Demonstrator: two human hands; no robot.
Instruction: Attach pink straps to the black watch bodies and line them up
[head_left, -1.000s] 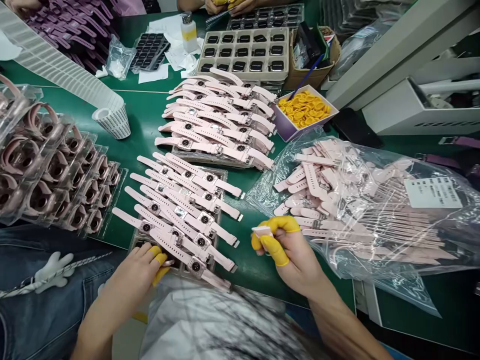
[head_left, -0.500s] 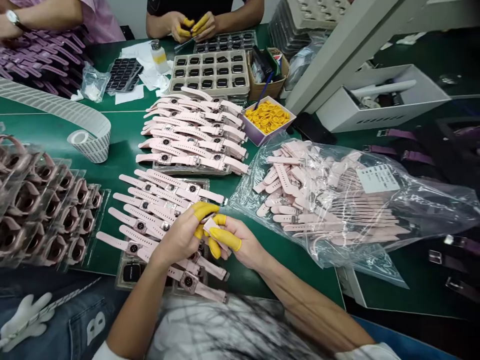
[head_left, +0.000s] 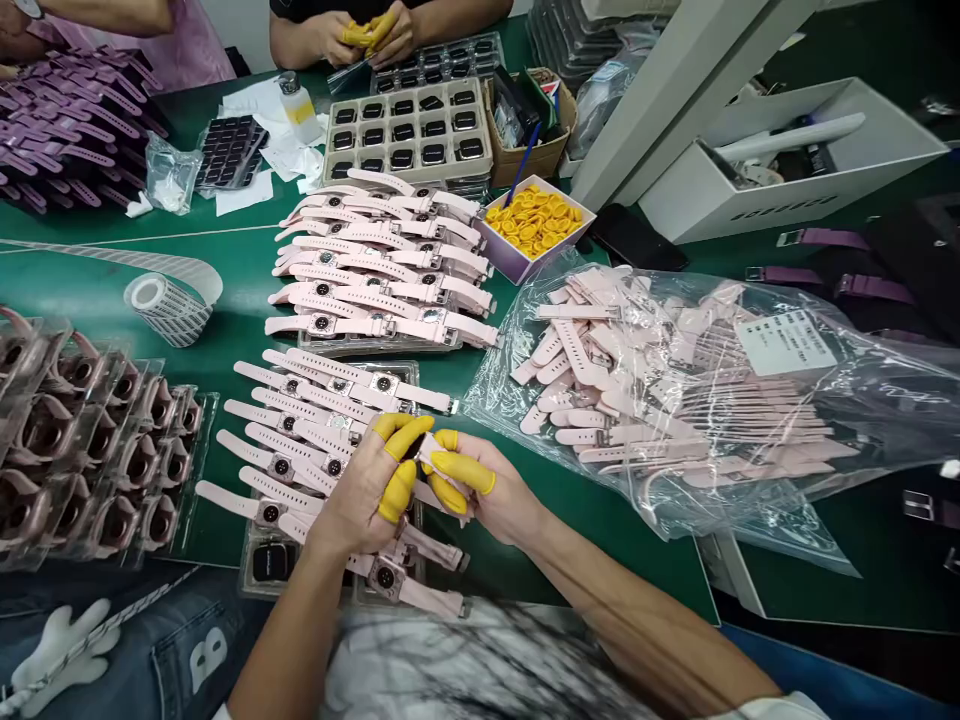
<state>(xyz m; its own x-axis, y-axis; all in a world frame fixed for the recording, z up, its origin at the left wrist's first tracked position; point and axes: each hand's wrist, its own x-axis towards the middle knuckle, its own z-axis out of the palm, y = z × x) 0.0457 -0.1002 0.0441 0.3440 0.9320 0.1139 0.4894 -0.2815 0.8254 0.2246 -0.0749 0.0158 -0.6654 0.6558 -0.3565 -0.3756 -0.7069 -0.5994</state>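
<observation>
So I've got a small dark watch body [head_left: 415,444], mostly covered by my fingers, pinched in my left hand [head_left: 379,480], and the fingers of my right hand [head_left: 465,478] are closed on a pale pink rubber strap [head_left: 429,450] right up against it. Both hands have yellow rubber finger covers on and they're basically touching, just above the green counter [head_left: 517,530]. Under and beside my left fingers there's a clear plastic tray of pink-strapped watches [head_left: 300,440] lying in slanted rows, with a black square watch [head_left: 271,562] in the near corner. Beyond that sits a fuller pile of pink-strapped watches [head_left: 382,265]. Off to the right of my right fingers is a big clear plastic bag [head_left: 675,390] full of loose pink straps, and past it a small open box of yellow finger covers [head_left: 534,225]. Way over left, stacked clear trays with curled pink straps [head_left: 90,440]. Across from me, another person's hands [head_left: 371,38] wear yellow covers too.
</observation>
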